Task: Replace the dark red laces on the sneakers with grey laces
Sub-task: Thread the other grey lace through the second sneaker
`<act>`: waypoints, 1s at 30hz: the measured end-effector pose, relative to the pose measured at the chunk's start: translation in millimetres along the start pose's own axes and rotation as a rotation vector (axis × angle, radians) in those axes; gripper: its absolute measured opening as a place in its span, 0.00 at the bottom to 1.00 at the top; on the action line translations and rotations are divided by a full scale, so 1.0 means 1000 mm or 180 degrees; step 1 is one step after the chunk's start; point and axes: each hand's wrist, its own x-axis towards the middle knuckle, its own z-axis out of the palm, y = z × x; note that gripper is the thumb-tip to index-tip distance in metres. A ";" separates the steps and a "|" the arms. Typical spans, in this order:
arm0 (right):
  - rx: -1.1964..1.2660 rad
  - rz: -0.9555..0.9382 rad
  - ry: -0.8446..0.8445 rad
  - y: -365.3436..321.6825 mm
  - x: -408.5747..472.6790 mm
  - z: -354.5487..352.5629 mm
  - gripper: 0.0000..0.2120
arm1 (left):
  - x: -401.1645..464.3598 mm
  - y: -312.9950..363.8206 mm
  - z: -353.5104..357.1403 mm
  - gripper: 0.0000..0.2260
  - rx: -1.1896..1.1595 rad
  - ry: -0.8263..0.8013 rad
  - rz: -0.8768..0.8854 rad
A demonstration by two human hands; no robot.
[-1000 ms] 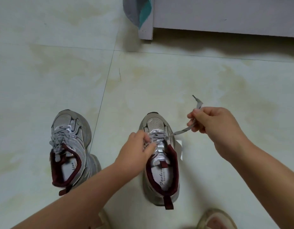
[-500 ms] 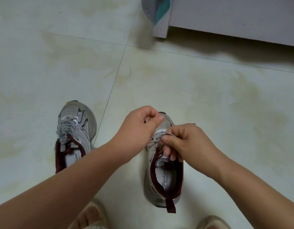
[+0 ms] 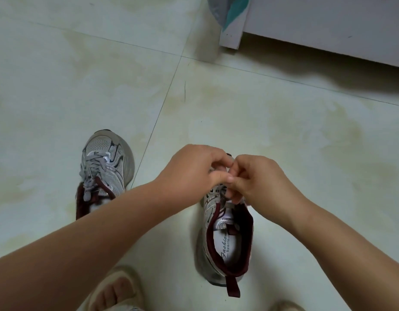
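Both hands meet directly above the lacing of the right-hand sneaker [image 3: 227,234], which stands on the pale tiled floor [image 3: 283,135] with its toe pointing away from the person and its long axis running straight out from the body. The left hand [image 3: 194,169] comes in from the left with fingers curled and thumb pressed forward; the right hand [image 3: 259,178] mirrors it from the right, its fingertips [image 3: 235,195] bent down onto the tongue area. Fingers of both hands touch over the upper eyelets, and they appear to pinch the grey lace there, though the lace itself is hidden beneath them, so what each holds cannot be told for sure. Neither hand is nearer; the work lies just under both, so any coming pull would run out sideways across the shoe. This sneaker is silver-grey mesh and glossy synthetic panels with a soft dark red collar, a heel pull tab and a printed white insole. The other sneaker [image 3: 104,167] sits well apart to the left, already carrying flat woven grey laces [image 3: 94,169].
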 end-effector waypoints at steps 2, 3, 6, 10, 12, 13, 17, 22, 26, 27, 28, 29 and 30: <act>-0.0223 -0.0135 0.0224 0.004 0.002 0.001 0.11 | 0.001 -0.005 0.002 0.03 -0.0213 -0.0046 -0.0129; -0.0234 -0.0163 0.0293 0.006 0.002 0.002 0.10 | 0.001 -0.008 0.002 0.01 -0.0245 -0.0032 -0.0168; -0.0523 -0.0199 0.0472 0.015 0.001 0.008 0.07 | 0.005 -0.020 0.005 0.02 0.0084 -0.0085 -0.0198; -0.1411 -0.0278 0.0293 0.027 -0.006 0.017 0.04 | 0.002 -0.034 0.019 0.04 0.0734 -0.0499 -0.0196; -0.1560 -0.0260 0.0122 0.032 -0.010 0.023 0.07 | 0.001 -0.037 0.024 0.05 0.0876 -0.0607 -0.0173; -0.1663 -0.0288 0.0084 0.035 -0.010 0.025 0.09 | 0.001 -0.037 0.025 0.05 0.0910 -0.0643 -0.0174; -0.1917 -0.0291 0.0094 0.040 -0.008 0.034 0.12 | 0.005 -0.039 0.024 0.07 0.1231 -0.0766 -0.0065; -0.1627 -0.0058 0.0259 0.044 -0.002 0.040 0.10 | 0.012 -0.037 0.028 0.07 0.1606 -0.0863 0.0153; -0.1056 0.0197 0.0481 0.047 0.002 0.046 0.09 | 0.016 -0.040 0.039 0.06 0.0718 -0.0739 -0.0280; -0.0904 0.0266 0.0526 0.047 0.003 0.047 0.09 | 0.014 -0.043 0.041 0.05 0.0344 -0.0628 -0.0463; -0.0773 0.0325 0.0561 0.047 0.004 0.048 0.08 | 0.012 -0.046 0.043 0.04 0.0034 -0.0487 -0.0613; -0.0672 0.0359 0.0589 0.047 0.005 0.049 0.06 | 0.009 -0.048 0.044 0.04 -0.0173 -0.0359 -0.0725; -0.0599 0.0374 0.0598 0.047 0.006 0.050 0.04 | 0.006 -0.049 0.046 0.05 -0.0292 -0.0290 -0.0797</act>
